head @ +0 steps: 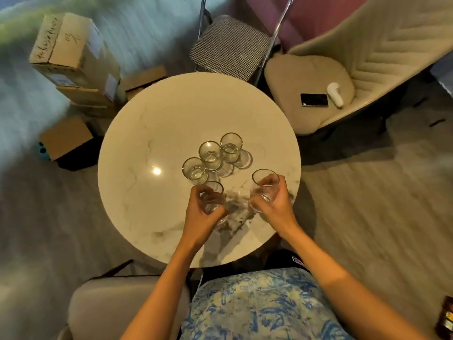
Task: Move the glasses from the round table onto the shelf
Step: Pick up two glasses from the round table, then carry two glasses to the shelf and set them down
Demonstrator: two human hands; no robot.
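Observation:
Several clear glasses with gold rims are on or just above the round white marble table [147, 133]. Three stand free in a row near the middle: one [194, 171], one [210, 155] and one [231, 147]. My left hand [204, 214] is wrapped around a fourth glass [213, 192] at the near side. My right hand [275, 204] grips a fifth glass [264, 182], tilted, to the right of it. No shelf is in view.
Stacked cardboard boxes [73, 60] sit on the floor at the far left. A checkered stool [229, 46] stands behind the table. A beige chair [318, 94] at the right carries a phone [314, 99] and a white case. Another seat [117, 307] is near my left.

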